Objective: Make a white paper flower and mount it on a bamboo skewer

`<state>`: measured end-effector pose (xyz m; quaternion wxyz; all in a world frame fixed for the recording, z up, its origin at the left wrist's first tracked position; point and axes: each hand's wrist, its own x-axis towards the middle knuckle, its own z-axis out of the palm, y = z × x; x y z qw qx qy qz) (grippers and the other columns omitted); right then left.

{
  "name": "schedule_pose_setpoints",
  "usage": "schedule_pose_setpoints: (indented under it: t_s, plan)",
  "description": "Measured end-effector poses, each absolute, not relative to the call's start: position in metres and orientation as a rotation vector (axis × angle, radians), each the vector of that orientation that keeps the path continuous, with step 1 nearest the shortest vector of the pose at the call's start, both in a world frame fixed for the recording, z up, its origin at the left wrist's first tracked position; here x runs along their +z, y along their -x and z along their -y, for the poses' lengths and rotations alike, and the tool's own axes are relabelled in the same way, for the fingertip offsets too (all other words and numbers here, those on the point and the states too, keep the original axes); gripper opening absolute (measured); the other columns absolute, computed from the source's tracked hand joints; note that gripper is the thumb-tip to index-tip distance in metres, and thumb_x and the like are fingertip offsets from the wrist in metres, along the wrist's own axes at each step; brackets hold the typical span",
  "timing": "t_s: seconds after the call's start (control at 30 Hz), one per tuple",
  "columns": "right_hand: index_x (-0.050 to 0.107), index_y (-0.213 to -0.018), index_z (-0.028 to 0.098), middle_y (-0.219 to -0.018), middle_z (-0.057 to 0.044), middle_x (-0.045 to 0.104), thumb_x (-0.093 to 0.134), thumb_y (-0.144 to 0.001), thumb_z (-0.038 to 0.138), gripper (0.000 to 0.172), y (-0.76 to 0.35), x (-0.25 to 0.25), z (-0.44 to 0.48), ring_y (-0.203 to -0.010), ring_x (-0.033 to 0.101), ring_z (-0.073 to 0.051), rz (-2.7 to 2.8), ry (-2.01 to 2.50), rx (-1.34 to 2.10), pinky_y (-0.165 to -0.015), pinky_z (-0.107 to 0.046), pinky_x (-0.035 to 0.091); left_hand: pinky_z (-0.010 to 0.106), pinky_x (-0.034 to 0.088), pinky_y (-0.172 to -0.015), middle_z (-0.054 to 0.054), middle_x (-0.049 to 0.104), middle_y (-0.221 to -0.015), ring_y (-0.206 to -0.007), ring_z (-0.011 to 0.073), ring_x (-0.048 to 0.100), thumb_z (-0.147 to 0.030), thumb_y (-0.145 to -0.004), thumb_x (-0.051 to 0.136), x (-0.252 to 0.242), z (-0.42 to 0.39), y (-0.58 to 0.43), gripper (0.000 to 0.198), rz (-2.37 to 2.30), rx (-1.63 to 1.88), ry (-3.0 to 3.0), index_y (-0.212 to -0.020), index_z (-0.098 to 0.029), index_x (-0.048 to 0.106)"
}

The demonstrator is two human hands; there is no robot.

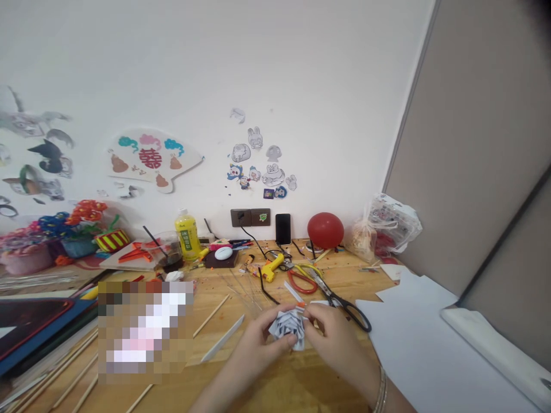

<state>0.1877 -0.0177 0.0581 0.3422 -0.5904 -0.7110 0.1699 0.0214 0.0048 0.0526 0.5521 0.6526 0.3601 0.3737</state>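
A layered white paper rosette (287,326), like a folded paper flower, is held just above the table at the lower middle. My left hand (263,337) is closed round its left side, thumb across the front. At its right edge, my right hand (329,330) pinches with fingers bent; the fingertips are partly hidden behind the paper. A small orange bit (301,305) shows near those fingertips, too small to name. Beyond the rosette lies a white paper strip (294,291), and another strip (222,339) is left of my left hand.
Black-handled scissors (355,312) and red-handled scissors (302,282) lie beyond my right hand, near a yellow glue gun (272,268). White paper sheets (430,344) cover the right side. Wooden sticks (210,315) lie left. A drink bottle (187,234) and a red balloon (325,230) stand by the wall.
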Motion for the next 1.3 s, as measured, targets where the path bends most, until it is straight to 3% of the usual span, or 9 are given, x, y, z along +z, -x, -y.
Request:
schedule_pose_setpoints:
  t_s: [0.23, 0.5, 0.67, 0.9, 1.03, 1.3]
  plan:
    - [0.04, -0.056, 0.019, -0.054, 0.004, 0.041, 0.042, -0.071, 0.019, 0.016, -0.191, 0.053, 0.015, -0.054, 0.039, -0.011, 1.832, 1.45, 0.642, -0.052, -0.023, 0.027, 0.034, 0.04, -0.089, 0.011, 0.06, -0.117, -0.102, 0.0251, 0.054, -0.028, -0.064, 0.069, 0.051, -0.006, -0.02, 0.05, -0.843, 0.857, -1.572, -0.111, -0.015, 0.058]
    - [0.038, -0.055, 0.02, -0.054, 0.005, 0.037, 0.043, -0.072, 0.023, 0.019, -0.19, 0.067, 0.018, -0.055, 0.038, -0.011, 1.836, 1.343, 0.691, -0.053, -0.024, 0.027, 0.028, 0.043, -0.076, 0.006, 0.064, -0.097, -0.087, 0.0187, 0.054, -0.04, -0.066, 0.068, 0.058, -0.002, -0.019, 0.053, -0.737, 0.815, -1.409, -0.112, -0.017, 0.056]
    - [0.046, -0.058, 0.019, -0.056, 0.004, 0.04, 0.049, -0.074, 0.03, 0.019, -0.19, 0.064, 0.017, -0.056, 0.039, -0.011, 1.725, 1.322, 0.812, -0.053, -0.023, 0.029, 0.028, 0.044, -0.066, 0.004, 0.061, -0.085, -0.07, 0.0145, 0.052, -0.049, -0.065, 0.065, 0.061, -0.001, -0.02, 0.063, -0.752, 0.809, -1.378, -0.117, -0.016, 0.052]
    - [0.049, -0.062, 0.018, -0.059, 0.004, 0.041, 0.053, -0.074, 0.042, 0.027, -0.19, 0.061, 0.017, -0.057, 0.039, -0.011, 1.669, 1.172, 0.919, -0.053, -0.023, 0.031, 0.028, 0.043, -0.072, 0.005, 0.06, -0.096, -0.084, 0.0178, 0.052, -0.046, -0.065, 0.067, 0.065, -0.001, -0.015, 0.063, -0.732, 0.809, -1.358, -0.119, -0.018, 0.05]
    - [0.053, -0.07, 0.017, -0.064, 0.002, 0.047, 0.052, -0.075, 0.04, 0.024, -0.19, 0.062, 0.018, -0.061, 0.043, -0.012, 1.666, 1.176, 0.988, -0.056, -0.024, 0.033, 0.029, 0.043, -0.073, 0.007, 0.06, -0.102, -0.086, 0.0189, 0.052, -0.044, -0.064, 0.069, 0.058, -0.004, -0.016, 0.065, -0.77, 0.795, -1.389, -0.119, -0.016, 0.05]
    - [0.05, -0.064, 0.018, -0.058, 0.005, 0.042, 0.054, -0.073, 0.036, 0.021, -0.187, 0.062, 0.018, -0.056, 0.039, -0.011, 1.713, 1.278, 0.9, -0.053, -0.023, 0.031, 0.031, 0.043, -0.076, 0.009, 0.06, -0.104, -0.092, 0.0214, 0.052, -0.043, -0.063, 0.069, 0.056, -0.004, -0.019, 0.064, -0.804, 0.818, -1.389, -0.118, -0.015, 0.049]
